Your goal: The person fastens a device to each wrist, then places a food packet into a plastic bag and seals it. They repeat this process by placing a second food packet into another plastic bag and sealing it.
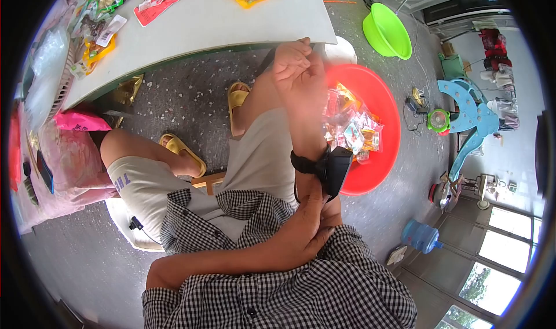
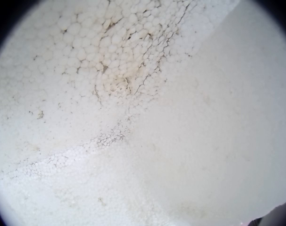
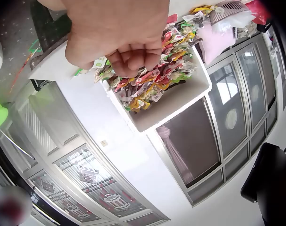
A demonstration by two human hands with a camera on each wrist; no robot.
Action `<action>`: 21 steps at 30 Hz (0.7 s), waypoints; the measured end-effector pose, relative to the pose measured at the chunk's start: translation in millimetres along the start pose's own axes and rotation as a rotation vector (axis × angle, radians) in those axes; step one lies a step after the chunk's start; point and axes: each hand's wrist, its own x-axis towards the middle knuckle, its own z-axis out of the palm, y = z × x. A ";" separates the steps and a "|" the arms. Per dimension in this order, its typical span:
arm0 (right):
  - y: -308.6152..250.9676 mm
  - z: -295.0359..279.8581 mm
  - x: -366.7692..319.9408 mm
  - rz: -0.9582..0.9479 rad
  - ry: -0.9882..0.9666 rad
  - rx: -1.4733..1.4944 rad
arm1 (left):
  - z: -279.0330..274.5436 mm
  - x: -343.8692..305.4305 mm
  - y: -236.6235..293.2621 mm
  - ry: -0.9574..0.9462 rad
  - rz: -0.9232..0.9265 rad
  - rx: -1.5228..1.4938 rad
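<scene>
Clasping: left hand grip round right forearm | right hand grip curled, empty | one red basin, one green basin

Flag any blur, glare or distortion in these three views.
Head view: heavy fisheye bending, dark vignette, right hand slightly motion-blurred. Left wrist view: only white foam up close, lower right washed out and soft. Right wrist view: right hand sharp, bottom-left corner blurred.
</scene>
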 end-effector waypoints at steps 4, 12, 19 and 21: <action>-5.6 1.0 1.1 -0.033 -0.005 -0.038 | 2.1 -3.9 -3.6 0.061 0.016 0.122; -3.3 -1.5 1.6 -0.318 0.047 -0.824 | -33.7 -32.7 -25.5 0.324 -0.164 -0.041; 4.1 -19.2 4.6 -0.406 0.229 -1.002 | -41.3 -30.4 -36.2 0.371 -0.206 -0.091; 0.2 -23.8 4.5 -0.402 0.265 -0.982 | -40.9 -31.0 -38.9 0.364 -0.184 -0.118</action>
